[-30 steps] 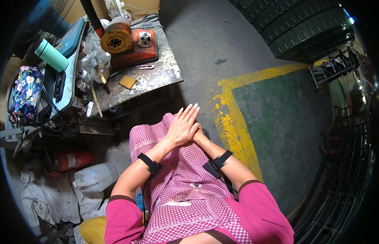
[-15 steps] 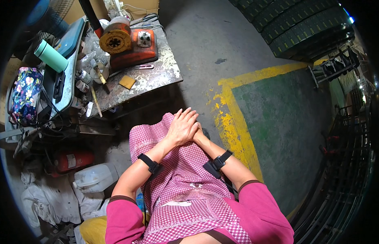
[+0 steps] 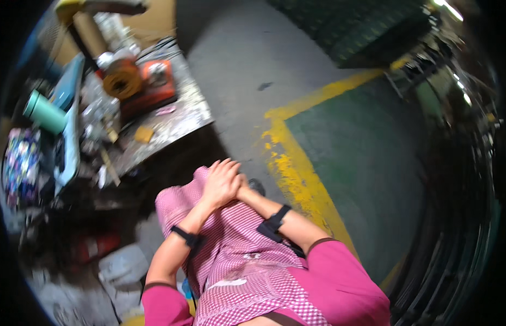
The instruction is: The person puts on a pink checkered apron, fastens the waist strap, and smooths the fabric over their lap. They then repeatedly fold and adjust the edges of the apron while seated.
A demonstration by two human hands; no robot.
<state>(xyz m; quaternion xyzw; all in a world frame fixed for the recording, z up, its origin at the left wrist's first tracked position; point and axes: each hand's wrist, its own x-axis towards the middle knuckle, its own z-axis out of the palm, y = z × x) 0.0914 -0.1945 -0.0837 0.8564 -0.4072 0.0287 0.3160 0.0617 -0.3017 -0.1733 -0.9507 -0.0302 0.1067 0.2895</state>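
Note:
My left hand (image 3: 221,181) lies over my right hand (image 3: 243,188), both at rest on my knees over a pink checked apron (image 3: 234,239). The left one's fingers are stretched out and it holds nothing. Most of the right hand is covered, and its fingers are hidden. Each forearm wears a black strap with a small dark box, one strap (image 3: 186,237) on the left and another strap (image 3: 275,223) on the right.
At the left, a worn workbench (image 3: 188,108) carries a red machine (image 3: 155,87) with a round yellow face. Nearby stand a mint-green bottle (image 3: 46,112) and a flowered bag (image 3: 22,163). Yellow lines (image 3: 302,168) mark the floor; dark stacked crates (image 3: 361,32) stand at the far right.
The whole view has swung, so bench, floor lines and hands appear shifted left, with some blur. My hands keep the same hold, left over right, on my lap.

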